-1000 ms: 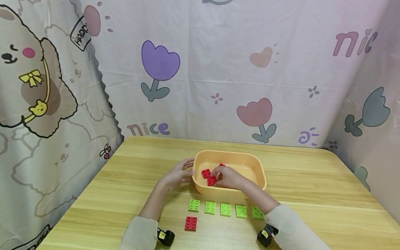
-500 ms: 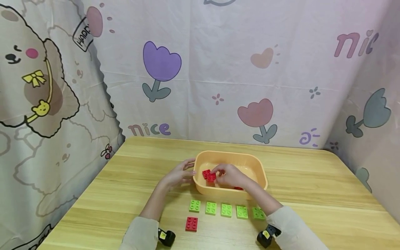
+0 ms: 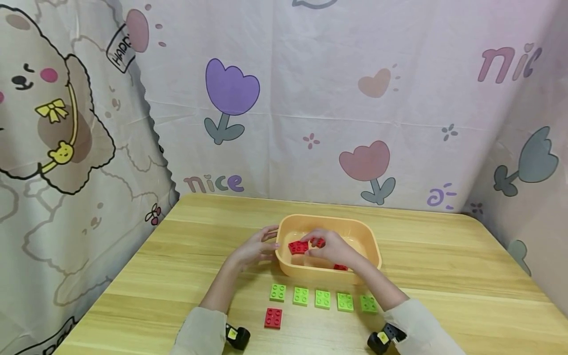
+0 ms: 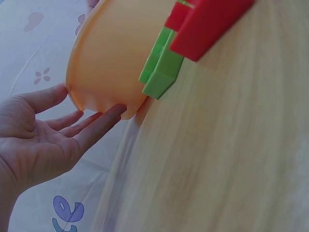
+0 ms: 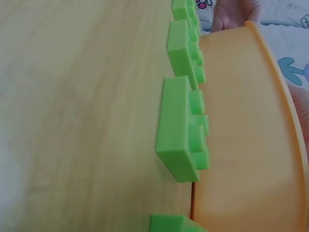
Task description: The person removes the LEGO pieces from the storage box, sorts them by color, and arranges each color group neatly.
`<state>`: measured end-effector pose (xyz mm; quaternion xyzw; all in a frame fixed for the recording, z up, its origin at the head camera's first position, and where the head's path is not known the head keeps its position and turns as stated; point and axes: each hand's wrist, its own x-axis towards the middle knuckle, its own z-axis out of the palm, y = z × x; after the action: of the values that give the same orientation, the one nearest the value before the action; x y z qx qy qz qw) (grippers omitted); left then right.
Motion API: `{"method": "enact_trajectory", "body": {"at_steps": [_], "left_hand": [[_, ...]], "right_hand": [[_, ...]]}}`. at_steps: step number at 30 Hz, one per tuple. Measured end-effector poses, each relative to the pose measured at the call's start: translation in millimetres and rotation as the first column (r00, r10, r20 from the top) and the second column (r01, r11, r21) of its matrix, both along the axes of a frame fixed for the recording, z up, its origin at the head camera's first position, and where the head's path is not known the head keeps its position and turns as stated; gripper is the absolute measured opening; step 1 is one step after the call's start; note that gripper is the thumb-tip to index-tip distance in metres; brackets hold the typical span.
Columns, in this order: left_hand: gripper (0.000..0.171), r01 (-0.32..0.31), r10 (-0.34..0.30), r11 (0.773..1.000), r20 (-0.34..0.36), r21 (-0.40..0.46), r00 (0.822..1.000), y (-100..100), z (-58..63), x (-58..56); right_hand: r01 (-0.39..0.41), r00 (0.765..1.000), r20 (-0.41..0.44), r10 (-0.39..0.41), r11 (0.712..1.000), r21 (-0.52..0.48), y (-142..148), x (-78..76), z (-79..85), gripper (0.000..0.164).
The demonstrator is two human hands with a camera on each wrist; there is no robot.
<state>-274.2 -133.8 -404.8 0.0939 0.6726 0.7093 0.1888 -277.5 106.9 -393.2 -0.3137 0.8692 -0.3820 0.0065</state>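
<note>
My left hand (image 3: 255, 250) is at the left end of an orange plastic tub (image 3: 330, 272). In the left wrist view its fairly straight fingers touch the tub's outer wall, and the thumb touches the rim. My right hand (image 3: 330, 247) reaches into the tub, thumb and forefinger pinching the edge of a red toy brick (image 3: 303, 248). Another red brick (image 3: 292, 248) lies against it. Beneath the hand shows a further red brick (image 3: 317, 242), and one more (image 3: 340, 267) peeks out by the near wall. The right wrist view does not show the right hand's grip.
In front of the tub, several light green bricks (image 3: 322, 299) stand in a row on the wooden table (image 3: 177, 286). A single red brick (image 3: 272, 318) lies nearer, below the row's left end. A printed curtain (image 3: 288, 98) hangs behind the table.
My right hand has shifted slightly back in the tub, bringing the pinched red brick against its neighbour. Red bricks under the hand and by the near wall have come into sight. My left hand stays put.
</note>
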Motion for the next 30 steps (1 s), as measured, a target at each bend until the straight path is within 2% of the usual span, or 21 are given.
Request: {"method": "enact_trajectory", "body": {"at_steps": [5,10,23,30], "left_hand": [[0.059,0.013,-0.013,1.0,-0.012,0.001,1.0,-0.1,-0.8,-0.5],[0.059,0.0,0.0,1.0,0.001,0.008,1.0,0.6,-0.5,-0.4],[0.06,0.009,-0.009,1.0,0.006,0.016,1.0,0.1,0.5,-1.1],[0.06,0.019,-0.019,1.0,-0.001,0.009,1.0,-0.4,1.0,-0.5]], "right_hand": [[-0.008,1.0,-0.025,0.007,0.999,-0.035,1.5,6.9,3.5,0.026],[-0.02,0.999,-0.032,0.018,0.998,-0.067,3.2,15.9,6.6,0.026],[-0.007,1.0,0.0,0.007,0.999,-0.05,9.1,49.4,13.5,0.026],[-0.052,0.999,-0.017,0.051,0.996,-0.076,7.9,66.6,13.6,0.027]]}}
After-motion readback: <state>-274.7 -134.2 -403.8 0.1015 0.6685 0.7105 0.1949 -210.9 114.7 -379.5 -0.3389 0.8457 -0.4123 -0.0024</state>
